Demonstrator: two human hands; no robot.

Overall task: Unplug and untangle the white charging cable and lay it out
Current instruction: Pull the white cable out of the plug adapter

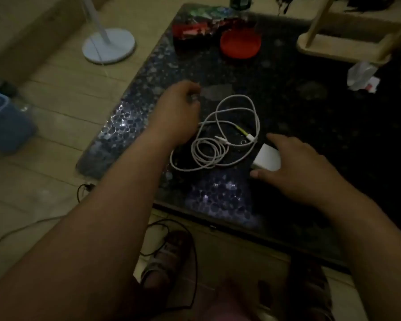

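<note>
Early stage, by the look of it. White charging cable (pixel 214 156) in loose overlapping loops on the dark table (pixel 310 135), between both hands; not straightened, not laid out. White adapter (pixel 267 158) just right of the coil (too dim to tell whether the cable is plugged into it). Unplugging, untangling and laying out all judged outstanding.

Left hand (pixel 181 107) at the coil's left edge, fingers curled and blurred; hold on a strand impossible to confirm. Right hand (pixel 303 167) arched over the adapter, fingers spread and fairly straight, thumb by its lower corner, nothing clasped.
</note>
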